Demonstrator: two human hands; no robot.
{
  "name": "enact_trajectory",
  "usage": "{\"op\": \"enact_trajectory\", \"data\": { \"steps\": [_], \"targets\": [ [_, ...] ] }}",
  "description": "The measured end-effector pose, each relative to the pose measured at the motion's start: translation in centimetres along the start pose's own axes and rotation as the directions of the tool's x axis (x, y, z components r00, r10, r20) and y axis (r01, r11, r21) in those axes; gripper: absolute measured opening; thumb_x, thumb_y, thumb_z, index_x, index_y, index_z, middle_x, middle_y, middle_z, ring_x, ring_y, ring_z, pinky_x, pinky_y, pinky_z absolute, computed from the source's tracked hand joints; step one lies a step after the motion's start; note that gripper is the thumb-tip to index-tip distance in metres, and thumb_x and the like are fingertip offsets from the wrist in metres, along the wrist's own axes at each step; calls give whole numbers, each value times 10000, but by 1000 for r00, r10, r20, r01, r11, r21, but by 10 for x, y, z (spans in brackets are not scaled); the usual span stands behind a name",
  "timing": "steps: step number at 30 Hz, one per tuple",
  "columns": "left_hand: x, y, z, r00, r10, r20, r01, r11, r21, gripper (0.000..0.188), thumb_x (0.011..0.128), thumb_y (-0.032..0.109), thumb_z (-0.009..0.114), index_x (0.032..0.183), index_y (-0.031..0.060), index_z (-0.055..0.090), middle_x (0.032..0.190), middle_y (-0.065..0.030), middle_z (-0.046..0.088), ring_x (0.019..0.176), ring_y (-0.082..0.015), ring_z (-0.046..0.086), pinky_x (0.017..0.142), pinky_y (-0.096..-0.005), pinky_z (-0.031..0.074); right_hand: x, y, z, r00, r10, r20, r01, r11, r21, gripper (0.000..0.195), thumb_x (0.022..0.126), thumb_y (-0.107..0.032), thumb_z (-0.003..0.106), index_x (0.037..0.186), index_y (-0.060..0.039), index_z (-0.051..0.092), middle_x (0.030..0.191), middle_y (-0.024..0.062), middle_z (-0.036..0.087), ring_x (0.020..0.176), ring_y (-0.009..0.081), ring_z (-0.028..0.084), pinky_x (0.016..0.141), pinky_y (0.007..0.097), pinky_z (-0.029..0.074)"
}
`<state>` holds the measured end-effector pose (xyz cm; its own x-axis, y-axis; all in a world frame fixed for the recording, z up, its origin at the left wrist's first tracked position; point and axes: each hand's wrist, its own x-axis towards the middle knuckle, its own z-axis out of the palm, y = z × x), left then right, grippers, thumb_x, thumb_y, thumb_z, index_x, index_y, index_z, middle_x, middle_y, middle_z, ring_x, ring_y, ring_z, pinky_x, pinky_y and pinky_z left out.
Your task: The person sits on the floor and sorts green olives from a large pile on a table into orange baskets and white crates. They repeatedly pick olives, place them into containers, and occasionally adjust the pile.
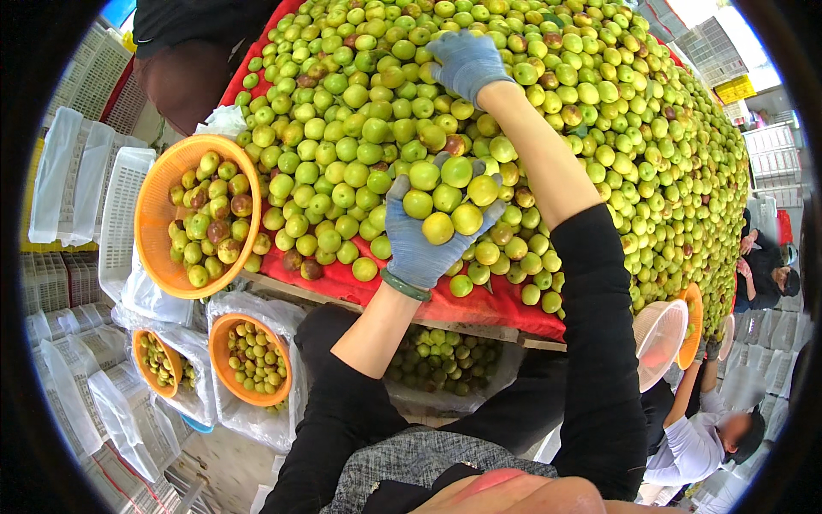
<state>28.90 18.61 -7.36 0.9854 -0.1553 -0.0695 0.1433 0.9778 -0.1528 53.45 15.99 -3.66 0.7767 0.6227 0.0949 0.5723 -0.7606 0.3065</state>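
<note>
My left hand (420, 247), in a blue-grey knit glove with a green bangle (404, 286) at the wrist, is palm up and cradles several green jujube-like fruits (443, 199). My right hand (472, 64), gloved the same way, reaches over the far part of a large heap of the same fruit (359, 135). Its fingers are curled down at the heap, and whether a fruit is in them is hidden. Most fruits are yellow-green, while some carry brown-red patches. The heap lies on a red cloth (501, 308) over a table.
An orange plastic basket (148, 225) of browner fruit stands left at the table edge. Two smaller orange baskets (215, 360) sit lower in plastic-lined crates. Below the table is a lined container of fruit (449, 360). White crates (122, 218) are stacked left. Co-workers (693, 443) sit right.
</note>
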Motion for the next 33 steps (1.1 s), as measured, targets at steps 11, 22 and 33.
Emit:
{"op": "enact_trajectory", "data": {
  "steps": [11,22,33],
  "targets": [
    [-1,16,6,991,131,26,-128,989,-74,616,935,502,407,1430,137,376,1512,-180,322,1397,-379,302,1149,-608,189,-36,-4,-26,985,-130,-117,145,980,139,292,913,-330,598,1050,-72,604,940,133,675,923,337,653,792,472,469],
    [-8,46,8,963,260,78,-261,965,13,625,956,526,356,1443,134,345,1478,-137,355,1366,-365,336,1115,-642,249,-119,-25,-43,978,-203,43,118,714,690,321,956,-380,550,1120,-122,649,862,109,700,746,242,686,658,357,536],
    [-7,51,21,978,198,73,-195,980,-44,582,941,537,399,1390,167,425,1461,-150,392,1356,-432,341,1119,-660,209,-54,12,-5,936,-300,182,335,919,-209,222,863,-281,606,1043,-188,697,1068,8,650,1106,216,573,903,424,439]
  ]
}}
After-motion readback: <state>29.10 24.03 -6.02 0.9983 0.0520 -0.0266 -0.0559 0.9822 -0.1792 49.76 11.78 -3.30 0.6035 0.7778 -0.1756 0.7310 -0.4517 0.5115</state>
